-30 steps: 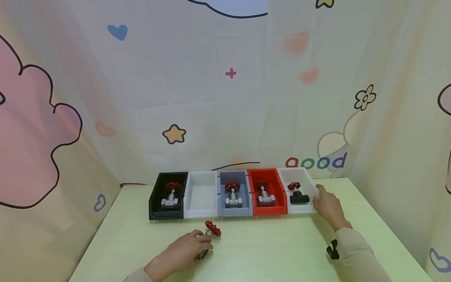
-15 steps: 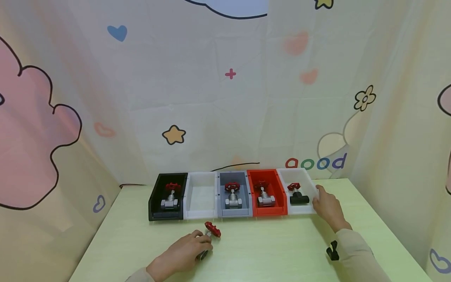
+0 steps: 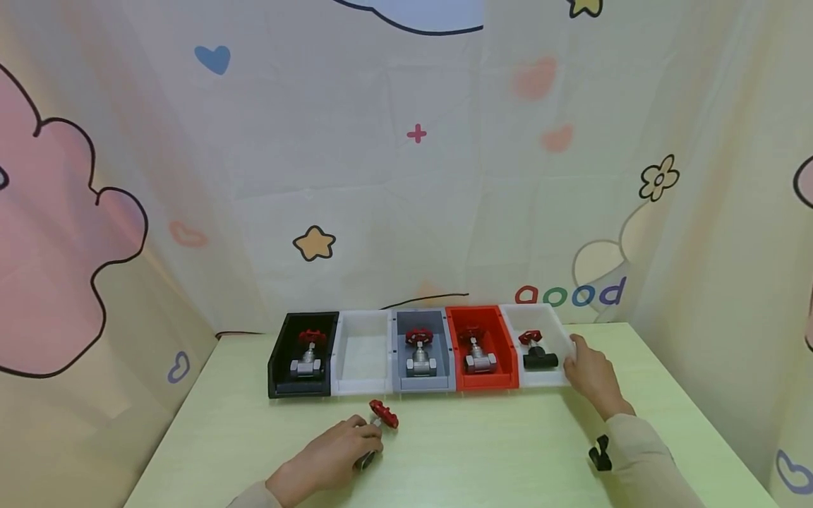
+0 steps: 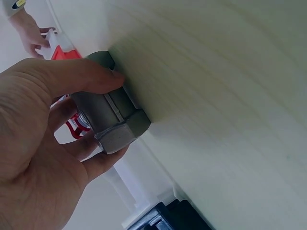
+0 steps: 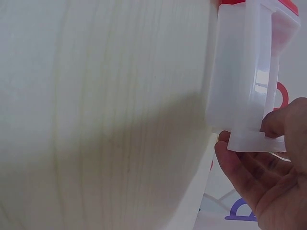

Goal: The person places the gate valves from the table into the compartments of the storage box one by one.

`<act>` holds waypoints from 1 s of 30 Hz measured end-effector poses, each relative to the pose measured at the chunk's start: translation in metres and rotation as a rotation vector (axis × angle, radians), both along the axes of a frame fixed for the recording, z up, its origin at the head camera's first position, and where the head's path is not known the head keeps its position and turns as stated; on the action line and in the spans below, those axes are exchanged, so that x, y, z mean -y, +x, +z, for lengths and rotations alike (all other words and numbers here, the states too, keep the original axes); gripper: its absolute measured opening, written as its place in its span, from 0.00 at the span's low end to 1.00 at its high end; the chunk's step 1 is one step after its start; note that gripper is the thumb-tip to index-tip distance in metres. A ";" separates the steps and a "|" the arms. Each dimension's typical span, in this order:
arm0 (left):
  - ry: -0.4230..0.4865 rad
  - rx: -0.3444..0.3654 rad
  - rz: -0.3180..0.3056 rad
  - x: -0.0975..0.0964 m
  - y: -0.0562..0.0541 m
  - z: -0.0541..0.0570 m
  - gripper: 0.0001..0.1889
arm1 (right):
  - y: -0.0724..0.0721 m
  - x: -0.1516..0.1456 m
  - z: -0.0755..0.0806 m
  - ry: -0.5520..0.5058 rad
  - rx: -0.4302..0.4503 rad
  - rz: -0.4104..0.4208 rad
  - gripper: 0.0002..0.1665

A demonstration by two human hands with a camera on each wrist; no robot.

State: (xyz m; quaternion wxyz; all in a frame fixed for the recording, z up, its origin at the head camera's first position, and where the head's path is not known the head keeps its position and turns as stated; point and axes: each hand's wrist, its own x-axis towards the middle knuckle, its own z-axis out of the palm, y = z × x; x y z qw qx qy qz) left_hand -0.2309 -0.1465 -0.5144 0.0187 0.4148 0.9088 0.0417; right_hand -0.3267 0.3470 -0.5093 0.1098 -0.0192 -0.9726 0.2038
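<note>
My left hand [image 3: 333, 451] grips a metal valve [image 3: 375, 434] with a red handwheel [image 3: 384, 413] that rests on the table in front of the bins. In the left wrist view my fingers and thumb curl round the grey hexagonal valve body [image 4: 112, 122]. My right hand [image 3: 587, 374] holds the right rim of the clear bin [image 3: 551, 377] at the row's right end; thumb and fingers pinch that rim [image 5: 254, 141] in the right wrist view. A black valve [image 3: 537, 351] with a red wheel lies in this bin.
A row of bins stands at the back of the pale green table [image 3: 483, 451]: black [image 3: 279, 367], clear [image 3: 362, 384], grey [image 3: 400, 381], red [image 3: 502, 381], then the clear one. The black, grey and red bins each hold a valve. A printed curtain hangs behind.
</note>
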 end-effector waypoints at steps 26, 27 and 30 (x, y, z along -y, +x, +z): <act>0.001 -0.051 -0.023 0.002 0.003 0.009 0.23 | 0.001 0.001 0.001 -0.010 0.007 0.012 0.33; 0.003 -0.067 -0.028 0.003 0.003 0.011 0.23 | 0.001 0.001 0.001 -0.010 0.002 0.014 0.32; 0.007 -0.095 -0.026 0.005 0.004 0.016 0.23 | 0.001 0.001 0.000 -0.009 -0.016 0.019 0.32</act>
